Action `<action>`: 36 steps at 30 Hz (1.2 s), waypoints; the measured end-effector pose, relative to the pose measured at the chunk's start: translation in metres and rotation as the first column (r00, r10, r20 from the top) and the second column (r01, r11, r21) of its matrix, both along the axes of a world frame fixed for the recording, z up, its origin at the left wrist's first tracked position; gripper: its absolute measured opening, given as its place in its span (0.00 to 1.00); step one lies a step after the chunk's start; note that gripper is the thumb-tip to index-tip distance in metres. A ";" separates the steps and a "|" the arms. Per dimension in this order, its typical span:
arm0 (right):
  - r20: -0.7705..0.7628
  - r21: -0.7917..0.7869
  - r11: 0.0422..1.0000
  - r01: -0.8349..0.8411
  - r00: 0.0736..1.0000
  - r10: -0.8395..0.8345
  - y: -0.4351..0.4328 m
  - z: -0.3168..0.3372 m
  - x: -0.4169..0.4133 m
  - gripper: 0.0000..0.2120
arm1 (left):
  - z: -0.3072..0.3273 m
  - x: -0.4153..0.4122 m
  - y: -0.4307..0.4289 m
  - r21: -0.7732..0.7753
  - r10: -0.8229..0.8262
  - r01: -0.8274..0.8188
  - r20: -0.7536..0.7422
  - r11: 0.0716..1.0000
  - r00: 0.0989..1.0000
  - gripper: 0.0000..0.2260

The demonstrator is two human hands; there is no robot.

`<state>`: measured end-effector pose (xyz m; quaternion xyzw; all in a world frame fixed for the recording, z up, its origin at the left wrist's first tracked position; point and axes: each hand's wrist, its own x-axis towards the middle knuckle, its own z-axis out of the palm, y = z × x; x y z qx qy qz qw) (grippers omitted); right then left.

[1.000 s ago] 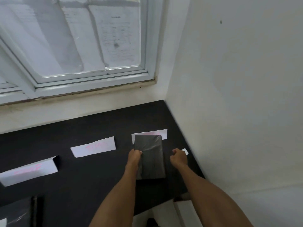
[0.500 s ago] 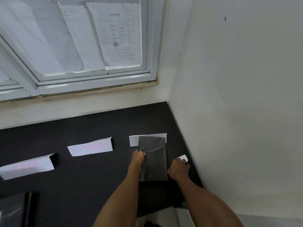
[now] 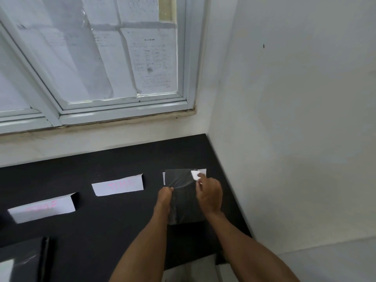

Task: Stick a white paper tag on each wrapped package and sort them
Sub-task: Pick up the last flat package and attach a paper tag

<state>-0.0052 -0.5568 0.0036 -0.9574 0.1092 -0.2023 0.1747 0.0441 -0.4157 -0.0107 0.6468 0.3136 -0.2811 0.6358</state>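
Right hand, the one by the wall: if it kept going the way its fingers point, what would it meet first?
The right hand points away and slightly left. Its fingertips touch the white tag at the far corner of the black package, so that comes first. Beyond it probably lies the paper label.

Counted 2 black wrapped packages: right package (image 3: pixel 184 200), bottom-left package (image 3: pixel 20 259), the latter cut off. 3 pink-lettered paper labels lay on the surface (image 3: pixel 101 231): left label (image 3: pixel 42 209), middle label (image 3: pixel 118 185), right label (image 3: pixel 163 178). 1 small white tag (image 3: pixel 195 175).
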 end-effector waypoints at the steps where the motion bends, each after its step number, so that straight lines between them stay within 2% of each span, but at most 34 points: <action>1: 0.060 -0.044 0.997 -0.068 0.996 0.071 0.014 0.002 -0.002 0.07 | 0.009 -0.003 0.007 -0.006 0.005 -0.005 0.004 1.000 1.000 0.09; 4: 0.139 -0.165 0.962 -0.219 0.960 0.242 0.051 0.004 -0.010 0.03 | 0.031 -0.013 0.030 -0.015 0.019 -0.019 0.011 1.000 1.000 0.06; 8: 0.151 -0.238 0.932 -0.272 0.938 0.312 0.094 0.009 -0.026 0.07 | 0.059 -0.028 0.070 -0.045 0.082 -0.080 0.035 0.996 0.996 0.07; 12: 0.136 -0.207 0.921 -0.331 0.922 0.362 0.134 0.021 -0.037 0.09 | 0.076 -0.045 0.115 -0.108 0.159 -0.152 0.062 0.983 0.985 0.07; 17: 0.083 -0.137 0.898 -0.418 0.899 0.431 0.183 0.032 -0.046 0.07 | 0.090 -0.063 0.163 -0.189 0.221 -0.201 0.089 0.961 0.971 0.08; 20: 0.064 -0.119 0.854 -0.507 0.854 0.516 0.211 0.038 -0.054 0.04 | 0.095 -0.071 0.195 -0.208 0.252 -0.224 0.118 0.952 0.960 0.08; 26: -0.022 -0.267 0.773 -0.575 0.806 0.592 0.242 0.031 -0.077 0.22 | 0.101 -0.073 0.244 -0.255 0.309 -0.266 0.147 0.930 0.940 0.09; 28: -0.042 -0.305 0.737 -0.603 0.781 0.623 0.250 0.032 -0.082 0.21 | 0.103 -0.073 0.258 -0.248 0.303 -0.255 0.176 0.935 0.937 0.08; 30: 0.033 -0.317 0.713 -0.626 0.744 0.667 0.260 0.035 -0.084 0.17 | 0.103 -0.073 0.274 -0.247 0.287 -0.236 0.197 0.940 0.938 0.08; 31: 0.108 -0.262 0.756 -0.600 0.760 0.641 0.266 0.037 -0.082 0.15 | 0.105 -0.075 0.282 -0.247 0.263 -0.210 0.209 0.946 0.942 0.08; 32: 0.183 -0.140 0.835 -0.533 0.814 0.551 0.272 0.039 -0.079 0.15 | 0.104 -0.076 0.291 -0.246 0.227 -0.172 0.217 0.954 0.950 0.09; 33: 0.223 0.030 0.911 -0.412 0.891 0.396 0.279 0.043 -0.075 0.17 | 0.103 -0.077 0.299 -0.234 0.178 -0.123 0.230 0.964 0.957 0.12; 34: 0.203 0.221 0.936 -0.273 0.952 0.230 0.286 0.050 -0.071 0.24 | 0.104 -0.080 0.307 -0.227 0.132 -0.075 0.247 0.971 0.960 0.16; 35: 0.114 0.428 0.890 -0.157 0.986 0.119 0.292 0.058 -0.066 0.33 | 0.105 -0.083 0.314 -0.213 0.087 -0.030 0.266 0.977 0.960 0.18; 36: 0.013 0.606 0.791 -0.082 0.996 0.094 0.296 0.066 -0.061 0.41 | 0.106 -0.085 0.318 -0.193 0.036 0.019 0.277 0.981 0.960 0.20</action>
